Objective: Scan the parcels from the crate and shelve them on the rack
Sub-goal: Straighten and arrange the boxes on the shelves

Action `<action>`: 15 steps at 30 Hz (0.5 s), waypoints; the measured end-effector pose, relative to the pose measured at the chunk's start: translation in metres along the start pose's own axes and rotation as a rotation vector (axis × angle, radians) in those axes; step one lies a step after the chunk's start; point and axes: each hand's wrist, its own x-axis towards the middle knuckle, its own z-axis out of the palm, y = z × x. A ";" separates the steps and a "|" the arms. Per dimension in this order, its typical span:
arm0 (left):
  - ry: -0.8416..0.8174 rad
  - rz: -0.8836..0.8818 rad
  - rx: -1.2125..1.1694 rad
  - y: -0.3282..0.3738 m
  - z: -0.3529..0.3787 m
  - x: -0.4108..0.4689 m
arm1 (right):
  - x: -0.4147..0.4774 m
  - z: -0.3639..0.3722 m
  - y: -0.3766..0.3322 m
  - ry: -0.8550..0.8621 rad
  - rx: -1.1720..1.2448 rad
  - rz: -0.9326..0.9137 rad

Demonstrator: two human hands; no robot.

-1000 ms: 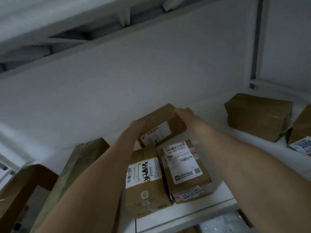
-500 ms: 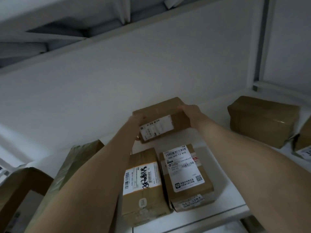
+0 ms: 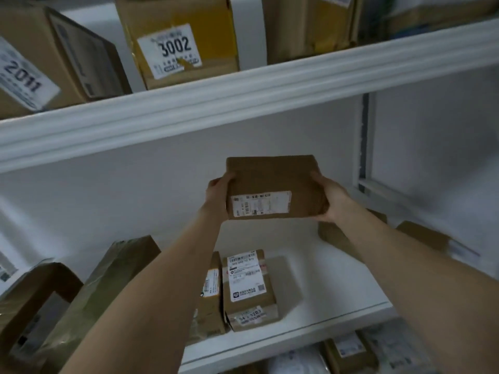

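Observation:
A brown cardboard parcel with a white label facing me hangs in the air inside the middle bay of the white rack. My left hand grips its left edge and my right hand grips its right edge and lower corner. Below it, two labelled parcels lie side by side on the white shelf board; my left forearm covers part of the left one.
The upper shelf carries boxes labelled 3002 and 2011. A tilted taped parcel and a box stand at the left. More brown parcels lie at the right, behind my right arm. Packages show on the shelf below.
Both hands have lifted the parcel off the back of the shelf, up and slightly right. The view tilted upward, bringing the upper shelf and its boxes into sight.

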 end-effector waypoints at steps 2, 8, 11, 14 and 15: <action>-0.042 0.006 -0.026 0.000 0.005 -0.018 | -0.022 -0.017 -0.002 0.005 0.003 0.009; -0.203 -0.030 0.150 -0.007 0.014 -0.056 | -0.052 -0.055 0.004 0.070 0.027 0.016; -0.174 -0.001 0.077 -0.012 0.015 -0.070 | -0.070 -0.064 0.006 0.064 -0.042 -0.002; -0.195 -0.178 -0.056 -0.020 0.005 -0.081 | -0.085 -0.069 0.004 -0.003 -0.005 0.015; -0.204 -0.253 -0.102 -0.023 0.001 -0.083 | -0.090 -0.068 0.002 -0.057 0.034 0.014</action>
